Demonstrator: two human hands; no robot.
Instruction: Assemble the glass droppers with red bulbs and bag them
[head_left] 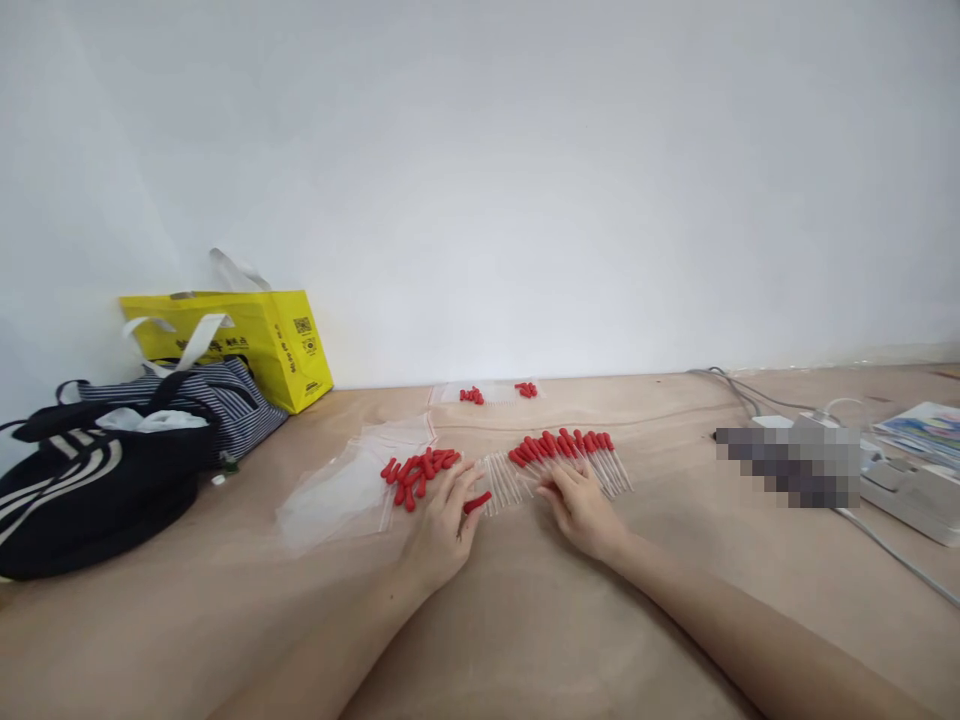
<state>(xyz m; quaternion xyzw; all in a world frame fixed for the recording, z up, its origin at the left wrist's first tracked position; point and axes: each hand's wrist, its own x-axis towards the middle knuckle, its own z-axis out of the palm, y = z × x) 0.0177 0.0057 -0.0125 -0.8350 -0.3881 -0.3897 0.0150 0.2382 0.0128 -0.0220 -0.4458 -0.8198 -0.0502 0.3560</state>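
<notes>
Left hand (pixel 442 525) pinches one red cap (pixel 478 502) at its 2 o'clock. Right hand (pixel 581 510) flat, released, on capped droppers (pixel 570 450). Loose caps (pixel 416 472) at left hand's 11 o'clock.

a makeshift piecework bench: paper-covered table (pixel 525 620), bare wall (pixel 525 150), bags (pixel 150 440) dumped aside.

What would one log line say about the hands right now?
left hand: pinching one red bulb | right hand: resting on row of capped droppers | loose red bulbs beside left hand | table
</notes>
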